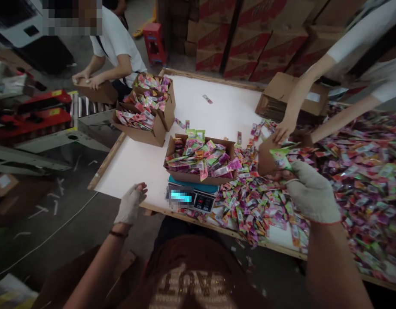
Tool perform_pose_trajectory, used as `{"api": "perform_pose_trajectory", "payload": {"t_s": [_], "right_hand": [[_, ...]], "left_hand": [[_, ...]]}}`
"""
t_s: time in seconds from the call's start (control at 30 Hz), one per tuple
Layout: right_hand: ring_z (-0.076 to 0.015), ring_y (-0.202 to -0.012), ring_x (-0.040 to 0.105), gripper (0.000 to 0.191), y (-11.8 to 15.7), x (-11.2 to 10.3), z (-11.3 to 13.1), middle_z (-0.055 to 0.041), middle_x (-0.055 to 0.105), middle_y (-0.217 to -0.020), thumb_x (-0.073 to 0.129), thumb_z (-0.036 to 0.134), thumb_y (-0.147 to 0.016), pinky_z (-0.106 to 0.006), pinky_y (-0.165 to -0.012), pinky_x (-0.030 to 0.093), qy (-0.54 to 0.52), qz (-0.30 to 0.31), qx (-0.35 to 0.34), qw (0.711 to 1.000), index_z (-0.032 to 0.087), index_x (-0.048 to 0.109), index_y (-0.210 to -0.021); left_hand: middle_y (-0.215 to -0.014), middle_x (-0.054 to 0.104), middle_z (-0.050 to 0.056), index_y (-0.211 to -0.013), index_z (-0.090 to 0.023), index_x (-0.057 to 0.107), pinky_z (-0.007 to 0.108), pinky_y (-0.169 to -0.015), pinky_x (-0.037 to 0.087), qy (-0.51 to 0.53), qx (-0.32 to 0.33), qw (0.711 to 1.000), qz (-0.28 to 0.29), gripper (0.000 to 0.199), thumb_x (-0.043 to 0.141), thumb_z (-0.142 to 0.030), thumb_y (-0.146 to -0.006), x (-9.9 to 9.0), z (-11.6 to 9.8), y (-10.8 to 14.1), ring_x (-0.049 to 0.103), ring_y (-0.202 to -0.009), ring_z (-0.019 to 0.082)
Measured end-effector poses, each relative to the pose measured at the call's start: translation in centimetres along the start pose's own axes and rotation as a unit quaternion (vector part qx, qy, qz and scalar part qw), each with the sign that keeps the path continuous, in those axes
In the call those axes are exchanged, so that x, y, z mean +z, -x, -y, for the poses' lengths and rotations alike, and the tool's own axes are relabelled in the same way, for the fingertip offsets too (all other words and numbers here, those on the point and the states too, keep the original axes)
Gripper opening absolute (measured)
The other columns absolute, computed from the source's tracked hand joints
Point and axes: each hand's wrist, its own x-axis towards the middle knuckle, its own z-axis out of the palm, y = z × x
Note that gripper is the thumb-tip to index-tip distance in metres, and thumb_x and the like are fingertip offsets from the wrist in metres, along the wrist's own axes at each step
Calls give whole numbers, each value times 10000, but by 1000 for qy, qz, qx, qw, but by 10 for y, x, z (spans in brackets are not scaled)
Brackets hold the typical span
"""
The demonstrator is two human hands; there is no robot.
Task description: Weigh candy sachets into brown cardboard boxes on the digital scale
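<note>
- I see the gloved right hand (314,193) pinching green sachets (280,158), well apart from the open gloved left hand (130,205).
- Heaped cardboard box (185,177) on the digital scale (204,201): a knock could spill it.
- A co-worker's hand (283,131) is near my right: crowding risks a collision.

Stacked cardboard cartons (246,38) with red print rise at the far side, right of a red plastic stool (154,43). At the far left, a co-worker in a white T-shirt (116,47) rests both hands on a cardboard carton (95,92). On the right, another co-worker's white sleeve (355,47) leads to an arm reaching over the table, beyond an open carton (293,96). The white table (217,107) has a wooden edge. To its left sit a metal roller conveyor (80,105) and red machinery with yellow labels (32,116). White strapping scraps (43,210) litter the concrete floor (33,253).
</note>
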Motion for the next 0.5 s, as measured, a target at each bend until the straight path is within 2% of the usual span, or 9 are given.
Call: {"api": "perform_pose_trajectory", "payload": {"t_s": [0.07,0.13,0.23,0.3,0.4,0.43,0.5], "right_hand": [[-253,-725,623,247,1,0,6,-51,712,-818,538,338,-801,-385,-719,528,-15,-7,-16,1000,280,678,-996],[-266,-769,643,203,0,1,15,-52,705,-824,539,352,-846,-407,-775,535,-10,-8,-42,999,277,683,-969],[-250,-751,645,166,-5,12,38,-44,686,-795,538,350,-882,-386,-756,526,-11,19,-94,995,263,679,-894],[-241,-766,671,194,-11,24,60,-49,708,-828,545,332,-872,-369,-755,536,-27,48,-127,990,249,706,-943],[-244,-901,736,344,-21,37,83,-77,760,-1012,575,320,-851,-362,-844,573,-65,79,-135,986,232,721,-1151],[-242,-931,744,380,-23,39,82,-82,763,-1056,581,329,-859,-356,-860,579,-79,77,-124,986,228,709,-1202],[-237,-934,743,353,-26,41,66,-82,761,-1045,578,368,-898,-350,-864,581,-86,54,-95,990,221,700,-1195]], "left_hand": [[-1160,761,145,-1022,-173,731,388,-887,597,26,37,999,12,497,800,-530,-684,12,-28,-7,726,-1027,267],[-1176,751,135,-1037,-169,732,392,-908,592,46,86,995,35,510,809,-541,-697,26,-56,-11,717,-1042,263],[-1186,744,128,-1040,-169,736,383,-935,582,62,141,986,66,530,820,-574,-709,48,-93,-14,708,-1075,261],[-1192,743,127,-1039,-173,735,380,-942,578,67,162,981,79,551,820,-607,-711,62,-111,-13,701,-1100,266],[-1213,741,136,-1056,-171,735,386,-947,575,68,175,978,96,588,816,-645,-717,76,-122,-9,692,-1138,278],[-1220,740,140,-1065,-168,738,390,-955,573,65,176,977,101,591,816,-645,-724,77,-121,-8,691,-1147,281],[-1229,739,147,-1079,-164,746,398,-975,567,54,172,978,104,579,813,-630,-743,73,-112,-6,693,-1153,285]]}}
